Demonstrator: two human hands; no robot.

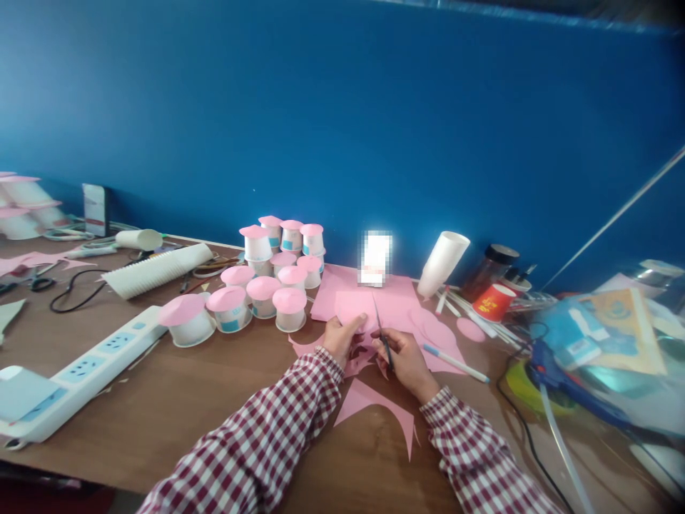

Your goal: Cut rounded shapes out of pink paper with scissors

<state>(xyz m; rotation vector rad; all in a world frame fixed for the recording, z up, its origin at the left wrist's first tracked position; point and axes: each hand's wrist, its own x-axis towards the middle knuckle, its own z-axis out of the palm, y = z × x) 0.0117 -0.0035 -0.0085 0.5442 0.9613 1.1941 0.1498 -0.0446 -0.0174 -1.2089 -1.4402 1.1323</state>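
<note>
My left hand grips a piece of pink paper, its thumb lying on top. In my right hand is a pair of scissors, its blades pointing away from me at the paper's right side. Beneath and behind lie more pink sheets. A pink offcut with a curved edge rests on the table nearer to me. To the right of my right hand is a pen. Several white paper cups topped with pink paper pieces stand to the left, some stacked.
A power strip and a long stack of white cups lie left. Another cup stack leans at the back, near a red cup. A blue glue gun with a cord lies right. A blue wall closes the back.
</note>
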